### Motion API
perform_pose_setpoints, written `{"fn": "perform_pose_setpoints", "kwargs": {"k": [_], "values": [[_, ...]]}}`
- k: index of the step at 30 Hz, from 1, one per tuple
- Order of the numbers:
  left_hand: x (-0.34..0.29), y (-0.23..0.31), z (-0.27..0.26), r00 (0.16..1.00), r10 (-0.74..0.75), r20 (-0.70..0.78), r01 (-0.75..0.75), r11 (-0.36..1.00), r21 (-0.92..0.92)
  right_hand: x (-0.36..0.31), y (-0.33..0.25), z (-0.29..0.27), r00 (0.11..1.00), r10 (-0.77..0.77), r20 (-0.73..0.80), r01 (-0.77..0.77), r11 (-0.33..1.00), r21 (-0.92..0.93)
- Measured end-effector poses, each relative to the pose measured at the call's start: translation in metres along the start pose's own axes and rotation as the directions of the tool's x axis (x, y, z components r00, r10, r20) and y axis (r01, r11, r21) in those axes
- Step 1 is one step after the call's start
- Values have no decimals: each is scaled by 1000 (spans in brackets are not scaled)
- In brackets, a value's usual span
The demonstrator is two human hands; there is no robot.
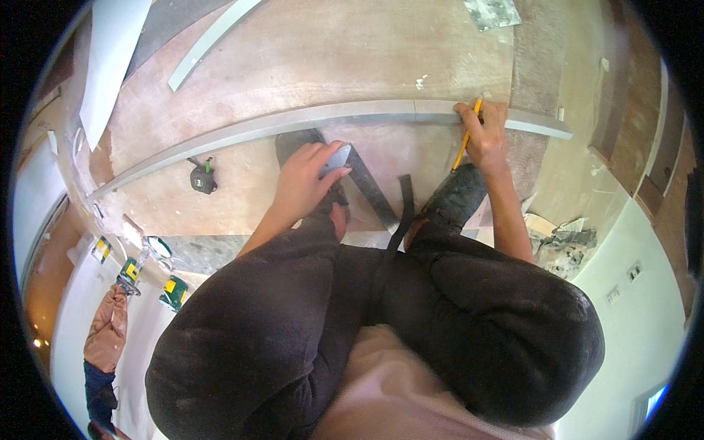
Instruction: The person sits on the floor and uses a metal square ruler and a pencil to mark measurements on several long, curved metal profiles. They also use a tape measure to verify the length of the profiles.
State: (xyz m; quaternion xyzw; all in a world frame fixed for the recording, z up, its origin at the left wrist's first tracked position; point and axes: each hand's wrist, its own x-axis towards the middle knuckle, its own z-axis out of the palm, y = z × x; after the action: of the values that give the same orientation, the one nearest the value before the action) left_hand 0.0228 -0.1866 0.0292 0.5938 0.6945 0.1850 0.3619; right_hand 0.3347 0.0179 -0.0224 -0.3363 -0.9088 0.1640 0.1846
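A long light-grey metal profile lies crosswise in front of my feet, with a thin dark line across it left of my right hand. My right hand is closed around a yellow pencil, its fingertips touching the profile near its right end. My left hand grips the grey stock of a try square, whose dark blade slants down between my feet. The square is apart from the profile. Left of that hand, a black tape measure with a green part lies on the board.
Beyond the profile, a shorter grey strip and a white sheet lie at upper left. A stained plate is at the top right, crumpled debris by the right wall. At lower left, a person is near green-and-yellow containers.
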Motion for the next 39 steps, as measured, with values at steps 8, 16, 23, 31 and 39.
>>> {"fn": "perform_pose_setpoints", "kwargs": {"k": [8, 16, 23, 31, 39], "values": [[1, 5, 1, 998, 52, -25, -44, 967, 252, -4, 2, 7, 998, -43, -49, 46, 998, 42], [16, 12, -19, 977, 163, -139, -106, 933, 345, 8, 7, -7, 999, -48, -13, 49, 998, 42], [114, 40, -103, 979, 15, 205, -81, 944, 319, 82, -8, -72, 976, -170, -136, 166, 985, -39], [125, 98, -221, 986, 169, -1, -164, 958, 235, 187, -48, -201, 897, -393, -203, 314, 889, -334], [76, 137, -257, 772, 462, -437, -178, 816, 549, 207, -86, -321, 912, -368, -179, 262, 861, -436]]}}
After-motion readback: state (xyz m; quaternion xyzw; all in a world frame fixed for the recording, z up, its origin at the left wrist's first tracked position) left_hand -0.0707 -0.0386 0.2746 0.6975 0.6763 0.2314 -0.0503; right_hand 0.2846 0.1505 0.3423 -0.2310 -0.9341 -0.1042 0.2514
